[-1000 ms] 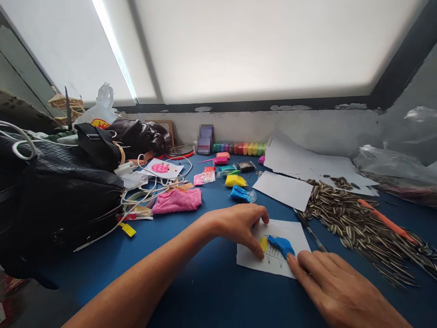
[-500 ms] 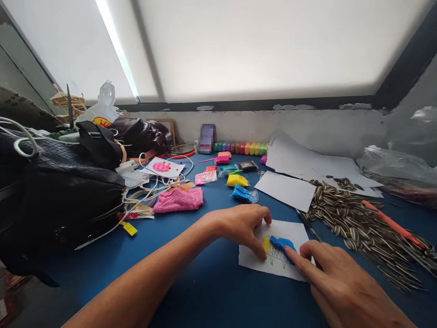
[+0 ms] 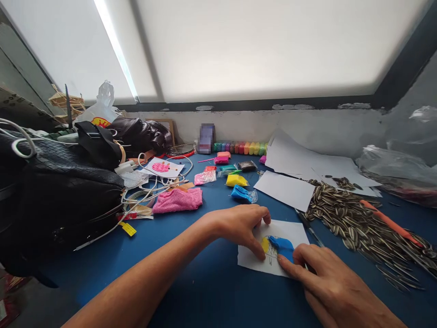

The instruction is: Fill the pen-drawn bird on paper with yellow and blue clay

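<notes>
A white sheet of paper (image 3: 251, 263) with a pencil or pen drawing lies flat on the blue table before me. Part of the drawing is covered by a small yellow patch of clay (image 3: 265, 244) and a larger blue patch of clay (image 3: 284, 247). My left hand (image 3: 241, 223) rests on the sheet's left side, thumb and fingers apart, with the thumb tip beside the yellow. My right hand (image 3: 324, 275) presses its outstretched index finger at the lower edge of the blue clay; its other fingers are bent and partly hidden.
Packets of blue clay (image 3: 242, 193) and yellow clay (image 3: 236, 181) lie beyond my hands. Striped sunflower seeds (image 3: 344, 218) heap on the right with a pen (image 3: 309, 225) and an orange tool (image 3: 389, 222). A pink cloth (image 3: 177, 201), cables and a black bag (image 3: 61, 191) occupy the left.
My right index finger has moved down and left along the blue clay. The blue now spreads wider over the drawing. My left hand has stayed in place.
</notes>
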### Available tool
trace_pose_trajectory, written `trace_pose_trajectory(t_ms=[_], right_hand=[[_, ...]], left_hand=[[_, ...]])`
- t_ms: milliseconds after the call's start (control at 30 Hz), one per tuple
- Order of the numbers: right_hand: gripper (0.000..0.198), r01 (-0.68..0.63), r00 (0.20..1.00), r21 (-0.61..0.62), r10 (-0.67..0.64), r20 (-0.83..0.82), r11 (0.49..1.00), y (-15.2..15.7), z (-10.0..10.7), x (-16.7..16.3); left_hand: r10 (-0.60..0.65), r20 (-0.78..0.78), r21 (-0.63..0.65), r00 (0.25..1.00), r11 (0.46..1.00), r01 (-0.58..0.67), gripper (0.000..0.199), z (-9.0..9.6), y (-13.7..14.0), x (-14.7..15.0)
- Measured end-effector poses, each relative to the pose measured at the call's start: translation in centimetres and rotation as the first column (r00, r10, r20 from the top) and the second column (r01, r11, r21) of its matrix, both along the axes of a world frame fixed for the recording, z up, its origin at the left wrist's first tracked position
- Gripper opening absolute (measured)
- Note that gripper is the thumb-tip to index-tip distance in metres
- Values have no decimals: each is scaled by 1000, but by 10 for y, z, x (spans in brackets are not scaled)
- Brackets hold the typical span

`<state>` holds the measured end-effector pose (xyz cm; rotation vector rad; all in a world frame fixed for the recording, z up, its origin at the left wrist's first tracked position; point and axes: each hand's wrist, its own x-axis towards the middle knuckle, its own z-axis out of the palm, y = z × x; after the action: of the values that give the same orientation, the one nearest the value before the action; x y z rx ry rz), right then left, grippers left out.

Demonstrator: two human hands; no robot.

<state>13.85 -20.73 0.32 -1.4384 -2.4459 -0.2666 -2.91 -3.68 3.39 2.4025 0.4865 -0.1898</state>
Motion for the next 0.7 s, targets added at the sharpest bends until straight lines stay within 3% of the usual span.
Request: trace_pose_trajectory(t_ms=[200,333,700], right_hand=[[48,33,987,62,-23,-159,998,-3,-6,5],[52,109,987,73,-100,-125,991,1,-13,7],[34,38,998,76,-34,-56,996,9,-14,-4]], left_hand=[[-1,-7,3,1000,1000,1,69,1,-1,0],[-11,-22,21,1000,1000,11,67,4,-1,0],[-34,-15,28,999,999,34,68,2,0,1]])
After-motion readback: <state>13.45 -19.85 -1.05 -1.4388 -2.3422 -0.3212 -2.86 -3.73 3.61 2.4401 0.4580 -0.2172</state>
